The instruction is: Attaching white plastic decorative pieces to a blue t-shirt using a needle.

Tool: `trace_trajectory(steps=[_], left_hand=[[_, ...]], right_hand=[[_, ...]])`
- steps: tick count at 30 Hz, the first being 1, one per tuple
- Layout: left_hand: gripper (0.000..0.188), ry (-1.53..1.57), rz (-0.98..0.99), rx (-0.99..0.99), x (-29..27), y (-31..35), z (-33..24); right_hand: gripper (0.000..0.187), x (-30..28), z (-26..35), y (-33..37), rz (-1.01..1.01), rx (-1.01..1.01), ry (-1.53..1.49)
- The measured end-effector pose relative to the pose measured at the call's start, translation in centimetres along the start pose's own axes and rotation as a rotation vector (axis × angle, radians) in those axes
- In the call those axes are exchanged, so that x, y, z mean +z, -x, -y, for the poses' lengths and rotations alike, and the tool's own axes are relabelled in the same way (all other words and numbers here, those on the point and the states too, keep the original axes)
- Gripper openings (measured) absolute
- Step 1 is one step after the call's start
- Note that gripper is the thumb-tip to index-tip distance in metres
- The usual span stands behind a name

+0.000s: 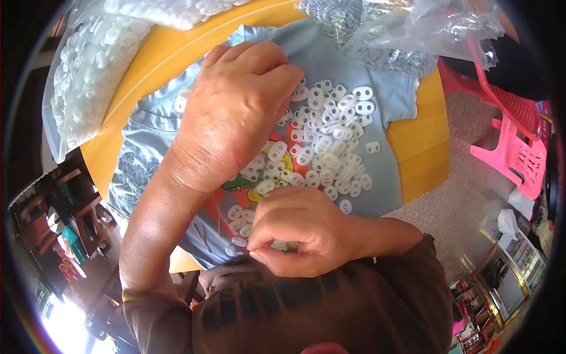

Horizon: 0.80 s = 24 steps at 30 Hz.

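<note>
A blue-grey T-shirt (377, 171) with a coloured print lies spread on the table. Heaped over it are many small white plastic pieces (336, 130), oval, with two holes each. My left hand (244, 94) is curled at the far left side of the heap; its fingertips are hidden beneath it, so what it holds cannot be seen. Nearer my body, my right hand (300, 233) has thumb and forefinger pressed together in a pinch. Anything between those tips is too small to make out. A thin metal tool (201, 237) lies on the cloth left of the right hand.
The yellow wooden table (421, 147) has a curved edge. A clear bag of white pieces (91, 76) sits at the left, with more white pieces (171, 10) at the far edge. A clear bag of silvery bits (377, 35) lies far right. Pink plastic chairs (519, 153) stand beyond.
</note>
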<state>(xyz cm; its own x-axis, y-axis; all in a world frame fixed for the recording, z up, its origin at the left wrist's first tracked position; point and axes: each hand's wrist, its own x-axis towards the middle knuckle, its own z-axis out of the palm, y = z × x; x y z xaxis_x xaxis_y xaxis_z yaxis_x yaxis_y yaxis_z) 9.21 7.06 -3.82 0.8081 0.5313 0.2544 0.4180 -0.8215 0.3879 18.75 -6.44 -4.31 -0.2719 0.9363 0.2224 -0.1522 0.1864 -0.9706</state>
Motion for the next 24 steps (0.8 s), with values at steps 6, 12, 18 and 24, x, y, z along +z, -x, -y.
trace_trajectory(steps=[6, 12, 18, 24], left_hand=[[0.016, -0.011, 0.066, -0.017, -0.4, -0.5, -0.4], [0.015, -0.035, 0.149, -0.051, -0.8, -1.1, -0.5], [0.010, 0.368, -0.119, -0.279, -1.9, 1.8, -1.9], [0.020, 1.047, -0.202, -0.551, -4.3, 7.5, -6.1]], right_hand=[[0.013, -0.1, 0.2, 0.0, -0.050, -0.063, 0.065], [0.014, -0.1, 0.1, -0.1, -0.099, -0.104, 0.077], [0.011, -1.0, 0.7, -0.1, -0.199, -0.067, 0.036], [0.005, -0.6, 1.4, 0.3, -0.415, 0.111, -0.175]])
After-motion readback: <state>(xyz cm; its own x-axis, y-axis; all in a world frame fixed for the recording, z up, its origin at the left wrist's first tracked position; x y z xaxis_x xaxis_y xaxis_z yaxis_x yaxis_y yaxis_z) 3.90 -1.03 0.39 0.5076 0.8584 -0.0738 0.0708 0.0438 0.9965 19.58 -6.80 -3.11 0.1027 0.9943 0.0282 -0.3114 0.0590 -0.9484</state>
